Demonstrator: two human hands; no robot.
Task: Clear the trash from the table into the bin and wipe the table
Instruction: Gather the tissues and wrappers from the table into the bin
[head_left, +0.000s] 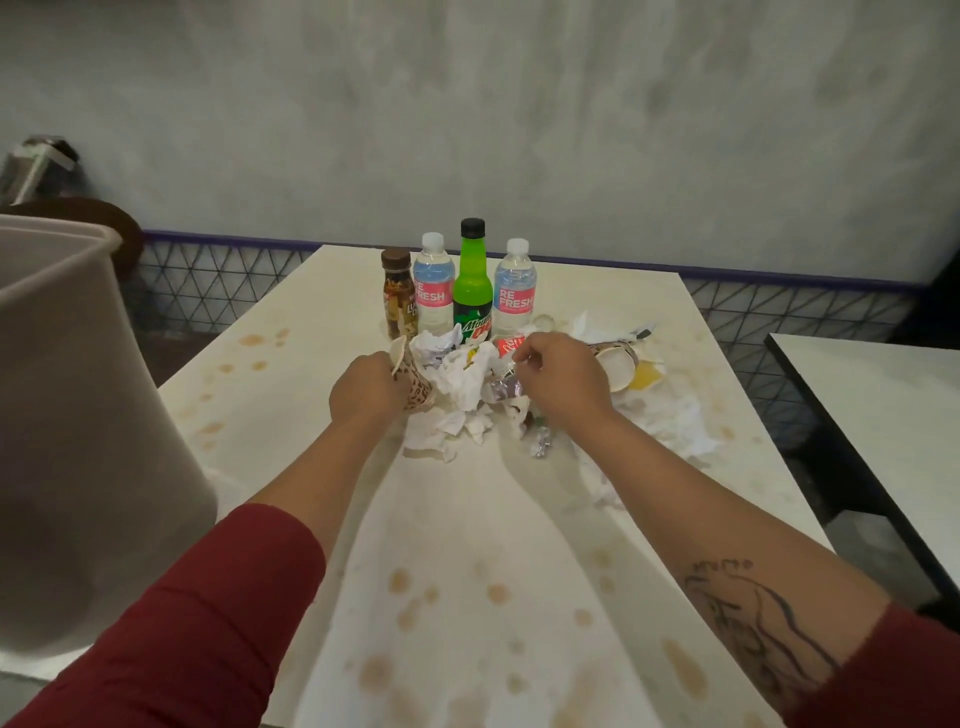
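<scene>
Four bottles (472, 283) stand in a row at the far side of the stained bench (467, 519), as our head view shows. Just in front of them lies a heap of crumpled tissues (462, 376). Our left hand (363, 389) grips a leopard-print paper cup (418, 387) at the heap's left edge, fingers (385, 365) curled round it. Our right hand (563, 379) pinches a crumpled clear wrapper (503, 385) with thumb and fingertips over the heap. A second paper cup (618, 364) lies on its side just right of that hand. The bin (78, 389) stands beside the bench's left edge.
</scene>
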